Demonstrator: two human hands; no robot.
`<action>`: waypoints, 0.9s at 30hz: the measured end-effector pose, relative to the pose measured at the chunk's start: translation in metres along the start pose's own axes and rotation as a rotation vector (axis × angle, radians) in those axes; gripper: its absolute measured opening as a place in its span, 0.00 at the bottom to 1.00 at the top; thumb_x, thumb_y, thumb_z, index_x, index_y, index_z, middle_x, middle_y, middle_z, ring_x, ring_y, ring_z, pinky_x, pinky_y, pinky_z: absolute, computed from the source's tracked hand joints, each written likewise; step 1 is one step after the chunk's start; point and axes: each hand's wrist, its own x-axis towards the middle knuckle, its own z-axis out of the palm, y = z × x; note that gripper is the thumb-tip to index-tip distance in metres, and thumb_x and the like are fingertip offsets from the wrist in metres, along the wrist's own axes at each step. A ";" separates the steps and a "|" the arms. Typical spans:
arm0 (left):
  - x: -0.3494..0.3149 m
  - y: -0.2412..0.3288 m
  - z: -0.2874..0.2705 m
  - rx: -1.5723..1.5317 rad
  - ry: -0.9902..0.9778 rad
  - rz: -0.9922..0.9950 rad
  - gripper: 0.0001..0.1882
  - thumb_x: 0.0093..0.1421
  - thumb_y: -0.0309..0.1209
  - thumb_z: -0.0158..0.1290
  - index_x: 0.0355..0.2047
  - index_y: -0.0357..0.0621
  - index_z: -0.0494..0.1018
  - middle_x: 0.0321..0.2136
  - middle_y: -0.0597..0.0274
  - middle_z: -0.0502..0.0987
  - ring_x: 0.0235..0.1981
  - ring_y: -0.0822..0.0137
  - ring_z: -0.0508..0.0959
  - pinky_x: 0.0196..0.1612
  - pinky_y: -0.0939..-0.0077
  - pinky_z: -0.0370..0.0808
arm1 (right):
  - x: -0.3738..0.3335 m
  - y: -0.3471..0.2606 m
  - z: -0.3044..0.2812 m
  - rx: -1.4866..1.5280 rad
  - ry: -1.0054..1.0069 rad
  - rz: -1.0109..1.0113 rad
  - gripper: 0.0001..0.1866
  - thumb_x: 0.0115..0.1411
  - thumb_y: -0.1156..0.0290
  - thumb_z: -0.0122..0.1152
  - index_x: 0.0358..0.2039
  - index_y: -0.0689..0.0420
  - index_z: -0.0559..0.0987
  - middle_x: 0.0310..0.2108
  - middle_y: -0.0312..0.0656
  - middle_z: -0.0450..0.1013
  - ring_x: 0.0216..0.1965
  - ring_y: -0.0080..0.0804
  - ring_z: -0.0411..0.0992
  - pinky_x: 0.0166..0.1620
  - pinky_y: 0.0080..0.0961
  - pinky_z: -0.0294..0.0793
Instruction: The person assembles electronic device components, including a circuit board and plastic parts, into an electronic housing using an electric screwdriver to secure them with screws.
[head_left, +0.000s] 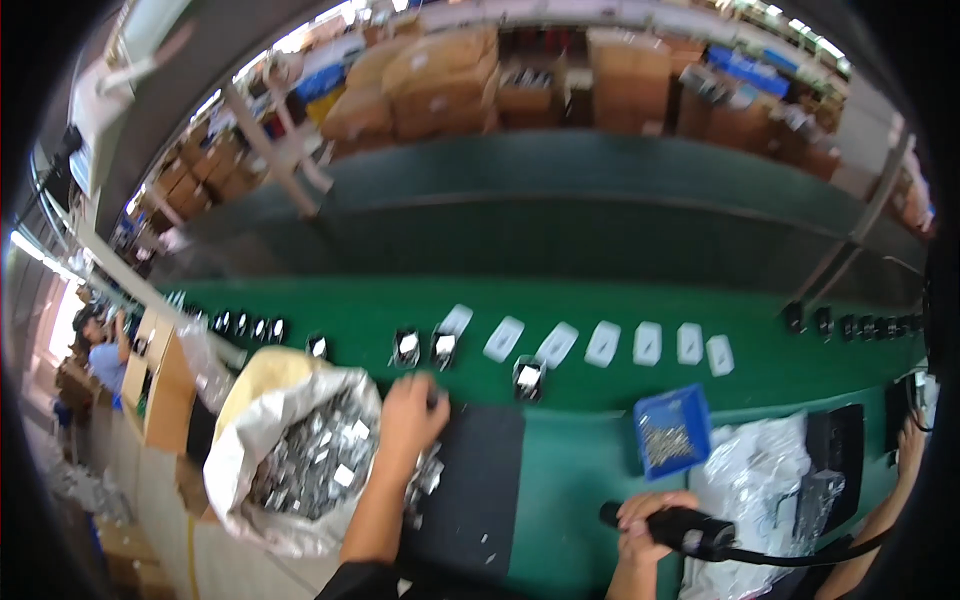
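My left hand (408, 412) is at the near edge of the green belt, by the corner of a black mat (475, 480). Its fingers are closed around a small dark part (435, 398) that I cannot make out well. Just beyond it on the belt are black pieces with white tops, one of them a black unit (444, 346). My right hand (652, 522) grips a black corded power screwdriver (690, 532) lying level above the green worktop. A blue bin (673, 432) of small metal screws (667, 444) sits beyond that hand.
At left, a white sack (240, 450) holds many small silver parts (315, 455). Several white cards (602, 343) lie along the green belt (640, 300). Clear plastic bags (755, 480) lie at right, near another person's arm (890, 500). Dark units line the belt's far right.
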 end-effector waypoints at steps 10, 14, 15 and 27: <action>-0.077 0.052 -0.032 -0.105 -0.325 0.112 0.20 0.50 0.39 0.60 0.42 0.44 0.75 0.35 0.54 0.75 0.37 0.51 0.76 0.43 0.61 0.74 | -0.004 0.009 -0.014 -0.176 0.129 0.189 0.28 0.45 0.77 0.71 0.47 0.60 0.69 0.25 0.37 0.70 0.25 0.25 0.69 0.32 0.23 0.71; -0.040 0.069 -0.065 -0.083 -0.092 0.224 0.18 0.52 0.38 0.60 0.41 0.43 0.76 0.39 0.55 0.76 0.39 0.52 0.76 0.43 0.63 0.75 | 0.004 0.039 -0.011 -0.118 0.039 0.145 0.25 0.45 0.83 0.64 0.44 0.63 0.67 0.19 0.39 0.70 0.17 0.23 0.66 0.25 0.23 0.68; -0.024 0.071 -0.076 -0.164 -0.009 0.280 0.18 0.52 0.37 0.61 0.41 0.43 0.76 0.39 0.55 0.76 0.39 0.53 0.76 0.44 0.63 0.75 | 0.002 0.026 -0.005 -0.224 0.014 0.086 0.24 0.44 0.84 0.64 0.43 0.64 0.68 0.20 0.38 0.71 0.18 0.21 0.66 0.25 0.23 0.68; 0.086 0.181 -0.286 -0.350 0.574 0.751 0.01 0.50 0.23 0.55 0.23 0.41 0.76 0.25 0.57 0.79 0.29 0.58 0.79 0.36 0.69 0.76 | 0.004 0.028 -0.003 -0.387 -0.110 0.109 0.18 0.44 0.75 0.71 0.37 0.60 0.75 0.23 0.33 0.72 0.25 0.17 0.69 0.31 0.20 0.71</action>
